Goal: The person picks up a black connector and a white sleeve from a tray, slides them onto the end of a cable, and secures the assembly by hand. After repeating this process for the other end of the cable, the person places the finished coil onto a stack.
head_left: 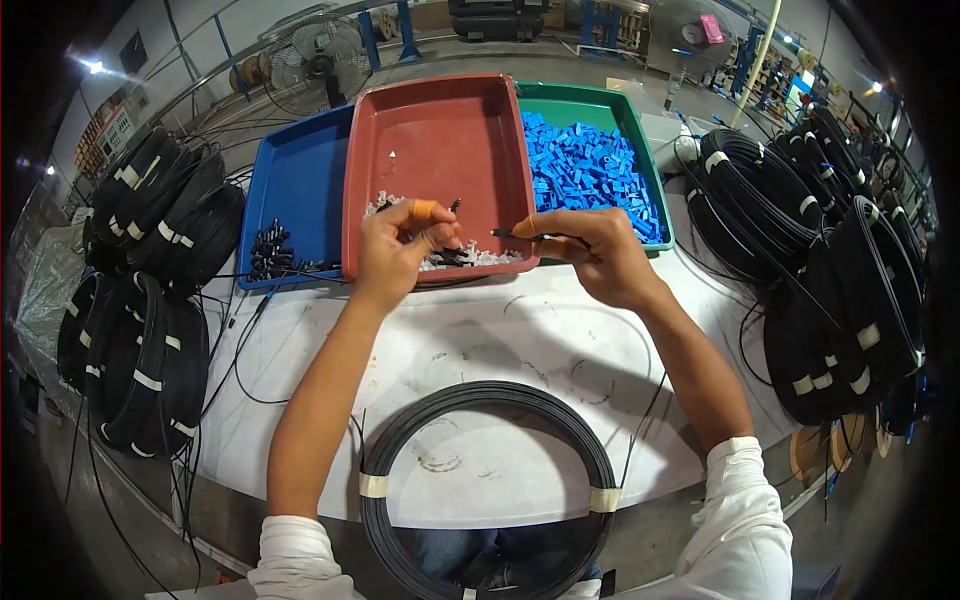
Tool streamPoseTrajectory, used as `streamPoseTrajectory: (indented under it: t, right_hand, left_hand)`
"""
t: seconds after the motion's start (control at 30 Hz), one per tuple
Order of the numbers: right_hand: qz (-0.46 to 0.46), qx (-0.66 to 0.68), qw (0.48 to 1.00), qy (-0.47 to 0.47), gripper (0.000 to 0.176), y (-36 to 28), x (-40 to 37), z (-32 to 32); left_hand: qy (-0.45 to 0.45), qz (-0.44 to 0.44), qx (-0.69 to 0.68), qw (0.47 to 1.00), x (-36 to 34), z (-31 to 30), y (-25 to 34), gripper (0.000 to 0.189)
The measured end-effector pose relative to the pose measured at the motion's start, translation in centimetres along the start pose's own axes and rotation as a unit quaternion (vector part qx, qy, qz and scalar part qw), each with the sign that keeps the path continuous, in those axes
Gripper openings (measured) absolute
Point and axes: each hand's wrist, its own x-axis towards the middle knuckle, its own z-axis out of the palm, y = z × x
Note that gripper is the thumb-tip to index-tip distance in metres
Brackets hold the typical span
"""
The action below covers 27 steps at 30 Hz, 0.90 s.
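Over the front of the red tray (450,130), my left hand (395,255) is closed, thumb and forefinger pinched on a small black part (456,205). To its right, my right hand (600,250) grips a thin black cable whose dark tip (502,233) points left toward the other hand. Orange wraps cover a finger on each hand. Below both hands, small white pieces (490,257) lie along the tray's front edge, with some black parts among them. A taped coil of black cable (485,395) rests at the table's front edge, between my forearms.
A blue tray (300,165) with small black parts stands left; a green tray (590,95) full of blue clips (585,165) stands right. Taped black cable coils are piled at the left (140,360) and right (850,300) of the white table (330,330), with loose ends trailing.
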Motion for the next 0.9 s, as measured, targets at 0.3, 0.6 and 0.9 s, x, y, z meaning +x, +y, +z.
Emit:
streamPoseTrajectory:
  t: [0.3,0.6,0.9]
  right_hand:
    - [-0.097,0.014,0.995,0.032,0.061,-5.2,-0.7,0.4]
    - [-0.105,0.077,0.991,0.034,0.062,-6.7,-1.4,0.4]
    - [-0.123,0.059,0.990,0.038,0.065,-7.2,-1.4,0.9]
  left_hand:
    - [-0.030,0.106,-0.099,0.989,-3.2,1.8,5.9,0.015]
    - [-0.035,0.174,-0.038,0.983,-4.1,2.1,7.8,0.021]
    - [-0.042,0.174,0.041,0.983,-4.6,1.5,8.7,0.020]
